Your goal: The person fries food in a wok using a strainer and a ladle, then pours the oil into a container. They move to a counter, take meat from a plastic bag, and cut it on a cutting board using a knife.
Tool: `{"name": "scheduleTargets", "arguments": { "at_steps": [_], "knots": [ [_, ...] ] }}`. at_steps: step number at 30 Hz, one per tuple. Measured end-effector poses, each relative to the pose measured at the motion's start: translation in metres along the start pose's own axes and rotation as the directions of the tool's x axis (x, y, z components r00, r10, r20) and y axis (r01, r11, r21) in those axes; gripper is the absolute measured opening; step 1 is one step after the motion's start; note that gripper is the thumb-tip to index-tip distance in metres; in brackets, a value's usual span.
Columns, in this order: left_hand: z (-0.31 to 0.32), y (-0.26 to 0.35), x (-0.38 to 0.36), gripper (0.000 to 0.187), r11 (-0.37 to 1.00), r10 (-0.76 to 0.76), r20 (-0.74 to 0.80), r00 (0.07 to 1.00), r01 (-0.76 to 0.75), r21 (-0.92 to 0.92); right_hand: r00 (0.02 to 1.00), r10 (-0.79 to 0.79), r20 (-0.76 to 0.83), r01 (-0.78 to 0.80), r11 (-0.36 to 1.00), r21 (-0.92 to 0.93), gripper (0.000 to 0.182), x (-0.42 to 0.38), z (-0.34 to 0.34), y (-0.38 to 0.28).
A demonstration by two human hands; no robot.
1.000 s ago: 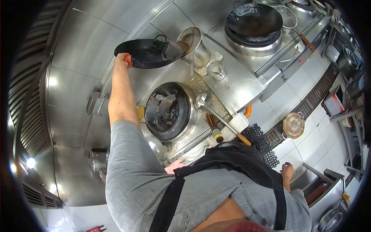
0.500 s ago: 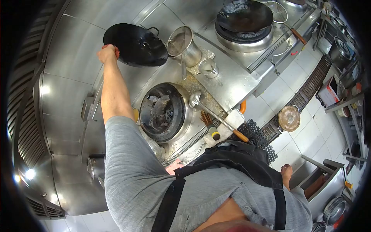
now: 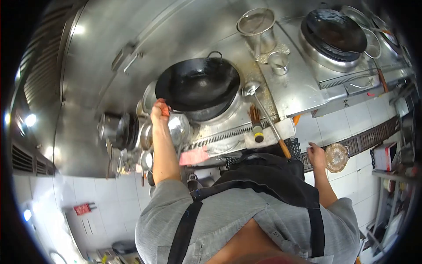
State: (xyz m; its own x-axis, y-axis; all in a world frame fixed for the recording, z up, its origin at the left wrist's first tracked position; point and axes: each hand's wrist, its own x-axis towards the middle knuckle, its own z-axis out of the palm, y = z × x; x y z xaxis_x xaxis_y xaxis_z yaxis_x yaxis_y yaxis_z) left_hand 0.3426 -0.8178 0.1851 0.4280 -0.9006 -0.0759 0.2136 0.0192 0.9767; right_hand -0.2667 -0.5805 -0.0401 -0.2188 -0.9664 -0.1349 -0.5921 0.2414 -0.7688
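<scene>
My left hand point(image 3: 159, 110) grips the near handle of a black wok point(image 3: 198, 83) through an orange cloth. The wok sits level over the round burner point(image 3: 217, 112), hiding most of it. My right hand point(image 3: 315, 155) hangs free at the stove's front edge with fingers apart, just right of the wooden end of a long steel ladle point(image 3: 263, 110) that lies across the stove rim. A brush point(image 3: 255, 123) stands next to the ladle.
A strainer rests on a tall steel pot point(image 3: 257, 24), with a small steel cup point(image 3: 278, 61) beside it. A second wok point(image 3: 336, 31) sits on the right burner. Steel bowls and pots point(image 3: 127, 132) crowd the left. A pink cloth point(image 3: 193, 156) lies on the front ledge.
The wok was held up and tilted at the back beside the strainer pot; it now rests over the near burner. My right hand has come up toward the ladle's handle.
</scene>
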Motion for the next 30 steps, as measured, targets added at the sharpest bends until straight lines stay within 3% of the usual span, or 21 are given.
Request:
{"name": "scheduleTargets", "arguments": {
  "at_steps": [2,4,6,7,9,10,12,13,14,15,16,17,19,20,22,24,26,29,30],
  "knots": [
    [-0.028,-0.032,-0.042,0.023,0.985,-0.123,-0.132,0.984,0.104,-0.139,0.992,-0.104,0.072,0.1,0.993,0.058,0.028,0.009,0.017,-0.035],
    [-0.084,-0.076,-0.058,0.028,0.992,-0.083,-0.058,0.995,0.077,-0.1,0.973,-0.157,0.169,0.156,0.988,0.02,0.03,0.014,0.037,-0.061],
    [-0.08,-0.092,-0.093,0.031,0.97,-0.17,-0.238,0.956,0.12,-0.211,0.908,-0.317,0.275,0.346,0.936,-0.061,0.039,0.016,0.066,-0.068],
    [-0.097,-0.117,-0.09,0.032,0.95,-0.2,-0.219,0.955,0.135,-0.28,0.891,-0.331,0.311,0.372,0.925,-0.08,0.039,0.018,0.078,-0.072],
    [-0.085,-0.14,-0.093,0.031,0.953,-0.193,-0.265,0.945,0.115,-0.281,0.921,-0.22,0.322,0.291,0.937,-0.193,0.048,0.022,0.097,-0.074],
    [-0.065,-0.14,-0.098,0.032,0.973,-0.173,-0.262,0.949,0.124,-0.192,0.911,-0.23,0.342,0.314,0.924,-0.216,0.048,0.024,0.103,-0.071],
    [-0.041,-0.144,-0.089,0.033,0.959,-0.206,-0.208,0.956,0.156,-0.236,0.94,-0.258,0.221,0.3,0.936,-0.183,0.049,0.028,0.111,-0.068],
    [-0.035,-0.146,-0.079,0.028,0.944,-0.227,-0.196,0.954,0.166,-0.286,0.976,-0.174,0.134,0.197,0.963,-0.182,0.044,0.031,0.11,-0.073],
    [-0.035,-0.152,-0.068,0.024,0.925,-0.246,-0.182,0.952,0.174,-0.337,0.972,-0.189,0.138,0.215,0.954,-0.208,0.044,0.036,0.107,-0.075],
    [-0.037,-0.156,-0.056,0.024,0.915,-0.251,-0.186,0.95,0.171,-0.366,0.986,-0.038,0.165,0.056,0.993,-0.104,0.044,0.043,0.101,-0.075],
    [-0.041,-0.159,-0.043,0.018,0.899,-0.361,-0.084,0.929,0.323,-0.296,0.973,0.116,0.202,-0.118,0.993,-0.002,0.045,0.044,0.097,-0.082],
    [-0.044,-0.164,-0.032,0.014,0.863,-0.468,0.02,0.884,0.461,-0.206,0.98,0.112,0.164,-0.118,0.993,0.029,0.038,0.039,0.092,-0.093],
    [-0.045,-0.172,-0.021,0.012,0.858,-0.465,-0.006,0.885,0.449,-0.25,0.989,0.097,0.116,-0.102,0.994,0.036,0.037,0.029,0.094,-0.101],
    [-0.047,-0.176,-0.018,0.012,0.856,-0.468,-0.055,0.882,0.437,-0.275,0.992,0.088,0.092,-0.094,0.994,0.058,0.037,0.026,0.094,-0.119],
    [-0.054,-0.178,-0.011,0.014,0.847,-0.487,0.005,0.873,0.474,-0.241,0.996,0.059,0.061,-0.067,0.987,0.146,0.028,0.016,0.098,-0.181],
    [-0.06,-0.168,-0.016,0.025,0.81,-0.562,0.206,0.801,0.584,-0.062,0.995,0.066,0.077,-0.083,0.964,0.253,0.022,0.022,0.11,-0.23],
    [-0.055,-0.162,-0.026,0.033,0.802,-0.529,0.15,0.835,0.55,-0.234,0.992,-0.095,0.086,0.059,0.933,0.355,0.016,0.028,0.132,-0.297],
    [-0.083,-0.164,-0.033,0.038,0.847,-0.453,0.134,0.881,0.473,-0.245,0.955,-0.219,0.203,0.125,0.91,0.394,0.013,0.054,0.178,-0.377],
    [-0.105,-0.185,-0.03,0.042,0.911,-0.396,0.117,0.911,0.406,-0.074,0.926,-0.285,0.247,0.186,0.915,0.358,0.012,0.067,0.196,-0.406]
  ]
}}
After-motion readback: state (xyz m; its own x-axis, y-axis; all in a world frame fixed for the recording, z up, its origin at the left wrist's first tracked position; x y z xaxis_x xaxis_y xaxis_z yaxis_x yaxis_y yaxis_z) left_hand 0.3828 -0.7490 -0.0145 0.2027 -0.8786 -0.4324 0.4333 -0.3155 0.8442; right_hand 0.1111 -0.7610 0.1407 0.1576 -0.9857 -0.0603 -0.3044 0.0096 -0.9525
